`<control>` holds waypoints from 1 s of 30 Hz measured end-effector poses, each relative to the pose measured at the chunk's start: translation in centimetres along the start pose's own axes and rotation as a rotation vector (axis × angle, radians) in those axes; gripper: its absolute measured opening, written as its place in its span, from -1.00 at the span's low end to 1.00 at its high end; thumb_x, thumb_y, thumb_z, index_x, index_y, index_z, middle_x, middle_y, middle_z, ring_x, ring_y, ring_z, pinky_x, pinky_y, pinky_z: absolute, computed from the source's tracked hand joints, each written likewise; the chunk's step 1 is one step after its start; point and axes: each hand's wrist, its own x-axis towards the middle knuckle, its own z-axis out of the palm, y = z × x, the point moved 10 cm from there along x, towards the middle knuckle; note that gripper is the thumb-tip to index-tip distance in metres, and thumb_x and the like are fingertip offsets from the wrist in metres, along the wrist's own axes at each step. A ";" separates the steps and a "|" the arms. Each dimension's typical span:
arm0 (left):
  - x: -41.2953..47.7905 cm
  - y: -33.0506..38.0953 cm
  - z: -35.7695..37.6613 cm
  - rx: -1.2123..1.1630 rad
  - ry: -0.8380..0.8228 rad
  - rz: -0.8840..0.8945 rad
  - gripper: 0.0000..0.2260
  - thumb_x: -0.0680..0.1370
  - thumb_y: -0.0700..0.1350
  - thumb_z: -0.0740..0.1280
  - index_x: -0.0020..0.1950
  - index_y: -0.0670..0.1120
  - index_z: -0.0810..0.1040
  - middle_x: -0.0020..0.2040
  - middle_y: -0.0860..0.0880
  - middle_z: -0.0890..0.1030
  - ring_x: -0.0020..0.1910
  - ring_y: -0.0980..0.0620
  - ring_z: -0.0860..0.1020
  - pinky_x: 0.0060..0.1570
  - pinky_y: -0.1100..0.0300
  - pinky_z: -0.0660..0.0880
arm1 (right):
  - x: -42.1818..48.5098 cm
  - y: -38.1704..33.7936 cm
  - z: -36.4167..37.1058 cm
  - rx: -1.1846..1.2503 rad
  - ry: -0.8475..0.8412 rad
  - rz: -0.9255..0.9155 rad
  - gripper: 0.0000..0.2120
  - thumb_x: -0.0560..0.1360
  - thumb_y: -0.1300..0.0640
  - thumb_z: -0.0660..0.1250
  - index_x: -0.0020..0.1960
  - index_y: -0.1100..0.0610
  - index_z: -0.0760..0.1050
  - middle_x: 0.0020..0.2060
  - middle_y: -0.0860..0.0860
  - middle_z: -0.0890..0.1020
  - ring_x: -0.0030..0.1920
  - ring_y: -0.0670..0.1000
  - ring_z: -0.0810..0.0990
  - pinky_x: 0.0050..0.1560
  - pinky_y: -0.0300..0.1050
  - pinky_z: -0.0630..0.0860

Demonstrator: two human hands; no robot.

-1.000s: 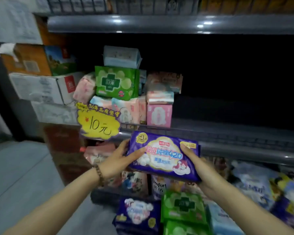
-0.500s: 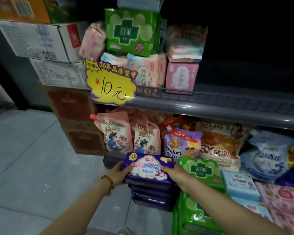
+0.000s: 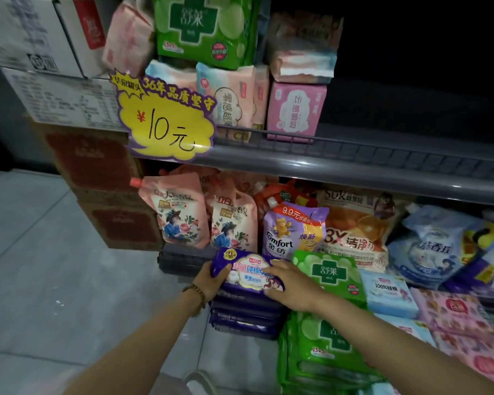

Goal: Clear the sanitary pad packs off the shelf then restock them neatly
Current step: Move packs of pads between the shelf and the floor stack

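Your left hand (image 3: pixel 211 280) pinches the purple pack (image 3: pixel 247 270) while your right hand (image 3: pixel 293 285) presses flat-fingered on top, seemingly squaring it on the stack (image 3: pixel 246 319) beneath.

Purple pad pack (image 3: pixel 247 270) flat atop stack.
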 end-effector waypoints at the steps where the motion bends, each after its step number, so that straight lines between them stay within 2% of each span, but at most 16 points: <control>1: -0.1 0.0 0.0 0.003 0.003 -0.009 -0.45 0.57 0.05 0.27 0.47 -0.15 0.18 0.35 -0.16 0.43 0.24 -0.14 0.47 0.09 0.03 0.47 | -0.2 0.1 0.4 -0.020 -0.014 -0.003 -0.45 0.58 -0.05 0.26 0.51 0.02 0.22 0.54 -0.01 0.12 0.53 -0.01 0.04 0.46 -0.22 0.01; 3: -0.5 0.1 -0.3 0.021 0.015 -0.026 -0.43 0.58 0.04 0.26 0.47 -0.17 0.14 0.38 -0.18 0.39 0.28 -0.15 0.44 0.08 0.04 0.46 | -0.4 0.1 0.9 -0.016 -0.020 -0.010 -0.47 0.58 -0.04 0.26 0.50 0.02 0.22 0.53 -0.02 0.13 0.53 -0.02 0.05 0.46 -0.21 0.02; 6: -1.8 1.7 -1.5 0.072 0.068 0.018 -0.47 0.59 0.05 0.23 0.45 -0.19 0.18 0.40 -0.17 0.37 0.31 -0.14 0.41 0.09 0.11 0.42 | -0.7 -0.2 0.1 0.032 -0.009 -0.029 -0.48 0.58 -0.04 0.26 0.50 0.01 0.23 0.53 -0.03 0.14 0.52 -0.03 0.07 0.45 -0.21 0.04; 7: -2.4 2.7 -2.1 0.086 0.084 0.062 -0.48 0.59 0.04 0.22 0.45 -0.19 0.20 0.41 -0.17 0.36 0.33 -0.14 0.40 0.12 0.12 0.42 | -1.0 -0.6 -0.6 0.050 -0.002 -0.041 -0.47 0.58 -0.04 0.26 0.50 0.01 0.23 0.53 -0.04 0.13 0.52 -0.03 0.08 0.46 -0.20 0.05; 9: -3.9 6.1 -3.3 0.111 0.107 0.178 -0.49 0.61 0.02 0.20 0.48 -0.17 0.18 0.44 -0.15 0.32 0.38 -0.12 0.35 0.31 0.08 0.35 | -1.4 -1.2 -3.4 0.105 0.049 -0.069 -0.48 0.57 -0.04 0.28 0.49 -0.03 0.23 0.52 -0.06 0.14 0.51 -0.03 0.10 0.47 -0.15 0.09; 11: -6.1 11.0 -4.9 0.148 0.161 0.305 -0.53 0.62 0.02 0.15 0.48 -0.16 0.21 0.41 -0.10 0.36 0.37 -0.08 0.36 0.35 0.09 0.31 | -2.1 -2.5 -8.1 0.184 0.165 -0.130 -0.52 0.56 -0.02 0.30 0.44 -0.07 0.28 0.48 -0.09 0.22 0.49 -0.05 0.18 0.44 -0.20 0.18; 13: -9.0 17.1 -6.1 0.152 0.194 0.470 -0.59 0.62 0.03 0.15 0.42 -0.10 0.30 0.24 0.04 0.44 0.21 0.05 0.46 0.19 0.24 0.37 | -3.3 -4.4 -14.1 0.301 0.309 -0.231 -0.62 0.54 0.04 0.33 0.33 -0.09 0.38 0.36 -0.12 0.38 0.39 -0.11 0.33 0.31 -0.41 0.26; 15: -12.4 23.6 -6.7 0.134 0.212 0.653 -0.63 0.61 0.01 0.17 0.39 -0.06 0.33 0.12 0.10 0.44 -0.01 0.27 0.46 -0.08 0.51 0.36 | -4.9 -6.1 -20.3 0.402 0.463 -0.310 -0.68 0.51 0.06 0.37 0.24 -0.11 0.44 0.26 -0.14 0.48 0.29 -0.18 0.43 0.25 -0.39 0.35; 16: -13.7 26.5 -6.8 0.132 0.220 0.731 -0.64 0.61 -0.02 0.17 0.39 -0.07 0.33 0.11 0.10 0.44 -0.06 0.34 0.43 -0.17 0.59 0.33 | -5.6 -6.6 -23.1 0.453 0.537 -0.331 -0.68 0.50 0.05 0.38 0.23 -0.11 0.45 0.23 -0.14 0.50 0.26 -0.19 0.45 0.21 -0.37 0.39; 18: -15.3 31.5 -6.5 0.159 0.228 0.846 -0.63 0.62 -0.06 0.18 0.41 -0.10 0.32 0.20 0.04 0.46 -0.02 0.31 0.44 -0.16 0.67 0.29 | -6.2 -7.0 -28.2 0.565 0.671 -0.338 -0.67 0.50 0.06 0.37 0.24 -0.04 0.44 0.21 -0.13 0.51 0.23 -0.16 0.48 0.08 -0.40 0.44; 20: -15.9 35.3 -5.1 0.203 0.206 0.896 -0.59 0.62 -0.02 0.15 0.46 -0.09 0.27 0.36 0.00 0.41 0.15 0.18 0.43 -0.02 0.60 0.31 | -5.8 -6.5 -32.2 0.669 0.759 -0.272 -0.59 0.51 0.01 0.36 0.32 0.03 0.38 0.23 -0.12 0.46 0.22 -0.11 0.46 0.06 -0.34 0.43; 22: -15.5 37.9 -3.3 0.208 0.177 0.882 -0.54 0.63 0.03 0.09 0.49 -0.10 0.20 0.45 0.00 0.32 0.34 0.08 0.35 0.15 0.42 0.26 | -4.3 -5.4 -34.8 0.783 0.790 -0.171 -0.45 0.50 -0.09 0.34 0.41 0.06 0.30 0.31 -0.06 0.41 0.25 -0.04 0.42 0.18 -0.16 0.40; 24: -14.7 39.8 -1.8 0.201 0.182 0.874 -0.54 0.65 0.04 0.05 0.49 -0.15 0.19 0.44 -0.04 0.31 0.41 0.03 0.29 0.12 0.38 0.23 | -2.3 -4.3 -36.0 0.918 0.762 -0.079 -0.35 0.49 -0.17 0.32 0.45 0.12 0.23 0.36 0.05 0.40 0.31 0.04 0.41 0.26 -0.06 0.37; 26: -13.1 41.2 -0.9 0.192 0.208 0.848 -0.51 0.64 0.09 0.02 0.50 -0.13 0.17 0.48 -0.07 0.27 0.46 0.00 0.23 0.29 0.31 0.17 | -0.1 -4.0 -36.1 1.022 0.662 0.007 -0.24 0.46 -0.26 0.30 0.49 0.14 0.18 0.38 0.09 0.40 0.33 0.09 0.39 0.28 0.02 0.35; 28: -11.2 41.7 -0.3 0.262 0.233 0.784 -0.46 0.62 0.19 -0.08 0.54 -0.04 0.12 0.52 -0.01 0.20 0.51 0.01 0.13 0.47 0.17 -0.03 | 1.7 -4.5 -36.0 1.107 0.572 0.017 -0.23 0.46 -0.28 0.29 0.49 0.13 0.18 0.34 0.09 0.45 0.23 0.08 0.47 0.18 -0.02 0.41; 30: -9.7 42.0 0.3 0.335 0.266 0.747 -0.47 0.61 0.23 -0.16 0.53 0.05 0.11 0.51 0.05 0.22 0.51 0.05 0.11 0.46 0.15 -0.13 | 2.9 -4.9 -36.5 1.146 0.554 -0.023 -0.35 0.50 -0.18 0.30 0.46 0.12 0.25 0.20 0.05 0.52 -0.05 -0.05 0.53 -0.14 -0.17 0.43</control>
